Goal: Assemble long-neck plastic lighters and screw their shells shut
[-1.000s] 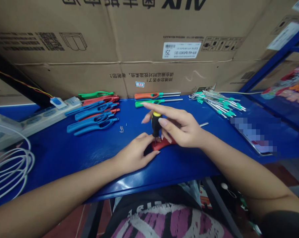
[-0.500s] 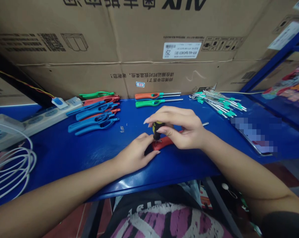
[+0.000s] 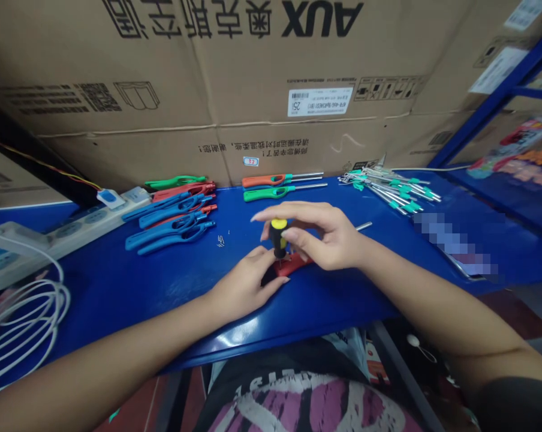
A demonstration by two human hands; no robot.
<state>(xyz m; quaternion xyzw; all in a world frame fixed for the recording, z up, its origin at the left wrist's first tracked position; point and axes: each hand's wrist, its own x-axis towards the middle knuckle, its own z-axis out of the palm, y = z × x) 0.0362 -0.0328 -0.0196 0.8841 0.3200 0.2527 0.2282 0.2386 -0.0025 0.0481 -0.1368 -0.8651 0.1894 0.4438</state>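
- Screw work looks to be the step in hand: the black-and-yellow handled screwdriver [image 3: 279, 241] stands nearly upright, its thin shank pointing down at the red plastic lighter-shaped casing [image 3: 291, 264].
- The right hand [image 3: 327, 237] grasps the screwdriver, thumb against the near side of its handle and index finger stretched over the far side; how tightly it grips cannot be told.
- The left hand [image 3: 246, 276] pinches the casing's left end, thumb on the near side, fingers on the far side, partly hidden.
- So the casing lies flat between the left thumb and fingers, and runs rightward beneath the right fingers, which cover its middle; a silver metal tube [image 3: 364, 226] shows beyond the right knuckles, apparently its far end.
- The next move, I judge, calls for small turns by the right fingertips with steady downward pressure, the shank kept plumb, and the left fingers stopping the casing from twisting. Whether a screw sits under the tip is too small to tell.
- Small loose silver screws [image 3: 220, 241] lie beyond and left of the left fingertips, on the glossy blue tabletop [image 3: 172, 285].
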